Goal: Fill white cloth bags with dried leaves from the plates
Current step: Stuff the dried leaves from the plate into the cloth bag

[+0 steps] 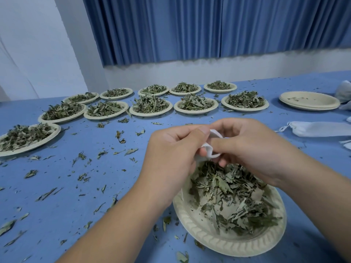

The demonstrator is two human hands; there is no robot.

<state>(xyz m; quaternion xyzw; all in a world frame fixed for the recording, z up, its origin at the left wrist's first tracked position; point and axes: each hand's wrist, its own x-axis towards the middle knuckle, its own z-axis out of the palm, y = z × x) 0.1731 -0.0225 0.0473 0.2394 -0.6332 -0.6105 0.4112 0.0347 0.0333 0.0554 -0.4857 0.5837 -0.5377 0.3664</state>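
Observation:
A white cloth bag [209, 149] is held between both hands just above the near plate [209, 238], which is heaped with dried leaves [231, 198]. My left hand [171, 154] grips the bag's left side, and most of the bag is hidden behind it. My right hand [252, 147] pinches the bag's rim from the right, thumb on the cloth. Both hands hover over the plate's far edge.
Several plates of dried leaves [151, 106] stand in two rows across the blue table [76, 186]. A stack of empty plates [309, 100] sits far right, with flat white bags [321, 129] in front of it. Loose leaf bits litter the table.

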